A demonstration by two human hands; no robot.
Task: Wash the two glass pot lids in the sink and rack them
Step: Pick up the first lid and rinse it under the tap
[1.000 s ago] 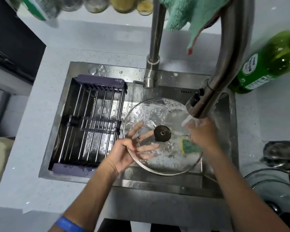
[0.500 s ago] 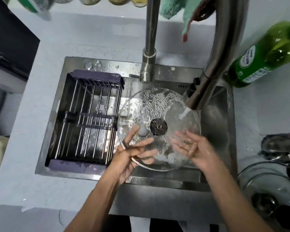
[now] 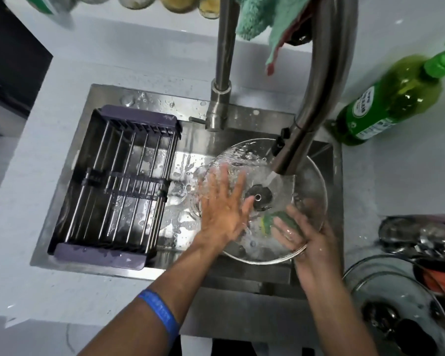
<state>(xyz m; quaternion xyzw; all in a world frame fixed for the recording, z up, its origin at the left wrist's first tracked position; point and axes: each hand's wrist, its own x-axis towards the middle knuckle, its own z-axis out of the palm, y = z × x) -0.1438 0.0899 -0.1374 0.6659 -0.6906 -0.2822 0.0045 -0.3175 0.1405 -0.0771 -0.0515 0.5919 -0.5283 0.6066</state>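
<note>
I see the sink (image 3: 93,227) with the rack (image 3: 113,181) across its left half; the lid (image 3: 311,191) sits tilted over the right half under the tap (image 3: 316,98) stream. My left hand (image 3: 222,211) lies flat, fingers spread, on the glass; my right hand (image 3: 301,235) clamps the near rim and a sponge (image 3: 267,222). A 2nd lid (image 3: 396,299) waits on the surface (image 3: 370,188), right
</note>
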